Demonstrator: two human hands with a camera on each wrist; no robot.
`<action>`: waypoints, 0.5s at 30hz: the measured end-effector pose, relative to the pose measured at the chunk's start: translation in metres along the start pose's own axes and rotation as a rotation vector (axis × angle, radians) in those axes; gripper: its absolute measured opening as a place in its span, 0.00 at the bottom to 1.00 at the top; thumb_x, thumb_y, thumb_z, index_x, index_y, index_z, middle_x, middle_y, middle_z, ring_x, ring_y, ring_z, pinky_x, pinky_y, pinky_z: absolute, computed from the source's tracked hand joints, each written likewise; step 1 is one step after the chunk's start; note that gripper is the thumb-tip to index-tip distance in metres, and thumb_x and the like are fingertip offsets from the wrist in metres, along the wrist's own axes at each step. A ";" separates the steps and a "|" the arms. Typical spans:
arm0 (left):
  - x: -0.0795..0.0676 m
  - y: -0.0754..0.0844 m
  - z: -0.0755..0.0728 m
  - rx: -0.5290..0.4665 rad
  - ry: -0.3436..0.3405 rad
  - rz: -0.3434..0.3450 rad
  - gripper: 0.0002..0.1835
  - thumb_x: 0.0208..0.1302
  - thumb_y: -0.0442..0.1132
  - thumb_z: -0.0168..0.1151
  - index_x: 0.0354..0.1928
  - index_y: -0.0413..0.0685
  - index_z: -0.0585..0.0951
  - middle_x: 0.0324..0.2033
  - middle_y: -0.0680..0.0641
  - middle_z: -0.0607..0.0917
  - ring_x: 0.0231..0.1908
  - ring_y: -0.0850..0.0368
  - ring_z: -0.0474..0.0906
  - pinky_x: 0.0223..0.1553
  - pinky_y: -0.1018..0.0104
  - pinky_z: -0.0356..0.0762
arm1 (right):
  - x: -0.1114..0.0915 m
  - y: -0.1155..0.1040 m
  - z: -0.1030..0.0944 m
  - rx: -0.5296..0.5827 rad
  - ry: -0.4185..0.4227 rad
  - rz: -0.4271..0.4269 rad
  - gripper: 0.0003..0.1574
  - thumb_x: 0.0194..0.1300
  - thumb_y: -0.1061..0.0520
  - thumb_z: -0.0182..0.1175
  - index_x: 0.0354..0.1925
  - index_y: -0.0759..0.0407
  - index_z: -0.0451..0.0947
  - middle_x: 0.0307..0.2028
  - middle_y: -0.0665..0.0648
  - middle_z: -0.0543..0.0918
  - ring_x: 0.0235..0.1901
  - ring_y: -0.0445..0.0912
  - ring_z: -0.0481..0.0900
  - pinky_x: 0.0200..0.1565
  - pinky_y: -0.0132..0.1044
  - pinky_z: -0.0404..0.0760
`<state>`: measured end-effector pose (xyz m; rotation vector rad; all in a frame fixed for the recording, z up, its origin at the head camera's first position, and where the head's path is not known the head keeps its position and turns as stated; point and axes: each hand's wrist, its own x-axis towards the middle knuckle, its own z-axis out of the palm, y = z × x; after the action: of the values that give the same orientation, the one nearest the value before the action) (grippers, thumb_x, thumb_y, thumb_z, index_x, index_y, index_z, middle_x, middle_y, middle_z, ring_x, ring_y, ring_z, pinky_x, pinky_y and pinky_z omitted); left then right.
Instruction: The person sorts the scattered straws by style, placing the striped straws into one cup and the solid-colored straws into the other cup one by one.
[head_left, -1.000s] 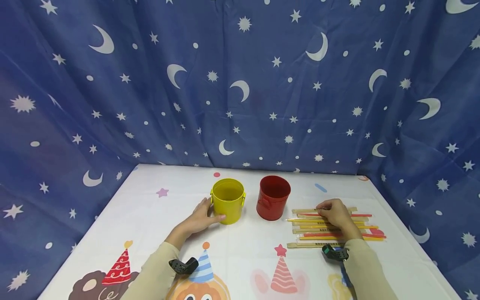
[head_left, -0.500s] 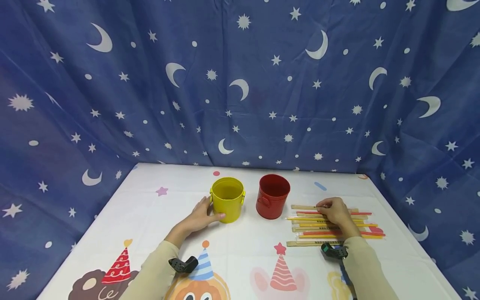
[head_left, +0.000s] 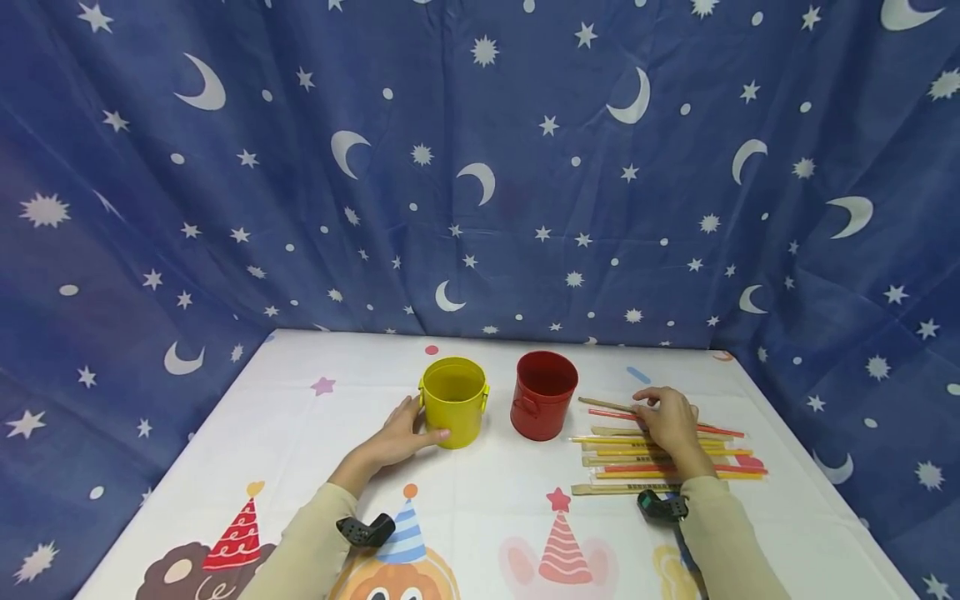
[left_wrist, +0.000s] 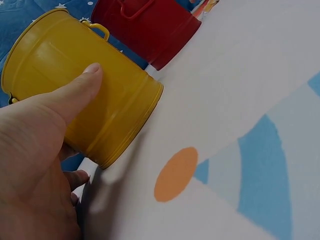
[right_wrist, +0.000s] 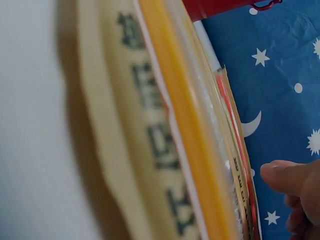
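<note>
I have the left hand (head_left: 393,440) gripping the yellow bucket (head_left: 459,423). My right hand (head_left: 670,423) pinches a brown stick (head_left: 604,403) — far edge of the row (head_left: 611,489), right of the red bucket (head_left: 542,414).

Your head camera looked forward and down, far enough back to frame your left hand (head_left: 401,437), your right hand (head_left: 671,423), the surface (head_left: 480,517) under them and the curtain (head_left: 525,200) beyond. Your left wrist camera (head_left: 367,531), tilted and close, faced past that hand toward the yellow bucket (left_wrist: 117,82). Your right wrist camera (head_left: 662,506) looked closely along wrapped sticks (right_wrist: 117,115) beside that hand. All three views shared the red bucket (left_wrist: 150,35).
</note>
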<state>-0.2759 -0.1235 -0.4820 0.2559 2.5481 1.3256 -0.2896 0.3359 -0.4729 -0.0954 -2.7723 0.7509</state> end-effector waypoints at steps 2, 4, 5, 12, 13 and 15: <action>0.000 -0.001 -0.001 -0.002 0.000 -0.001 0.58 0.58 0.65 0.69 0.81 0.46 0.50 0.80 0.38 0.51 0.81 0.37 0.33 0.78 0.31 0.30 | 0.002 0.002 0.000 0.016 -0.034 0.000 0.14 0.67 0.58 0.65 0.49 0.63 0.86 0.42 0.67 0.85 0.42 0.61 0.80 0.41 0.53 0.65; 0.001 -0.001 -0.001 0.001 0.002 0.001 0.58 0.58 0.65 0.69 0.81 0.46 0.50 0.80 0.38 0.51 0.81 0.37 0.33 0.78 0.31 0.30 | 0.004 0.005 0.000 0.040 -0.071 0.015 0.16 0.68 0.57 0.64 0.50 0.64 0.85 0.43 0.69 0.86 0.45 0.63 0.81 0.44 0.56 0.68; 0.001 -0.001 -0.001 0.005 0.002 0.000 0.59 0.58 0.65 0.69 0.81 0.46 0.50 0.80 0.38 0.51 0.81 0.37 0.33 0.78 0.31 0.31 | 0.004 0.006 0.000 0.052 -0.091 0.023 0.16 0.69 0.57 0.63 0.51 0.64 0.85 0.44 0.69 0.86 0.46 0.64 0.82 0.45 0.57 0.69; 0.000 -0.001 -0.001 0.018 -0.001 0.001 0.58 0.58 0.65 0.68 0.81 0.47 0.50 0.80 0.38 0.51 0.81 0.36 0.34 0.77 0.29 0.33 | 0.007 0.013 -0.001 0.086 -0.166 0.091 0.15 0.69 0.58 0.59 0.48 0.65 0.86 0.35 0.62 0.89 0.36 0.51 0.83 0.45 0.52 0.76; 0.000 -0.001 -0.001 0.020 -0.004 0.002 0.58 0.59 0.65 0.68 0.81 0.47 0.50 0.80 0.38 0.51 0.81 0.36 0.34 0.77 0.29 0.33 | 0.006 0.013 -0.002 0.094 -0.172 0.103 0.15 0.69 0.59 0.58 0.47 0.66 0.87 0.32 0.60 0.89 0.34 0.50 0.82 0.45 0.52 0.74; 0.000 -0.001 -0.001 0.020 -0.006 0.004 0.58 0.59 0.65 0.68 0.81 0.47 0.50 0.80 0.38 0.50 0.81 0.36 0.34 0.77 0.30 0.33 | 0.007 0.013 -0.004 0.109 -0.175 0.125 0.15 0.68 0.59 0.58 0.46 0.66 0.87 0.28 0.58 0.89 0.31 0.49 0.83 0.49 0.57 0.69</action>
<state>-0.2767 -0.1246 -0.4821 0.2683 2.5584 1.2989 -0.2949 0.3496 -0.4744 -0.1916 -2.9039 0.9840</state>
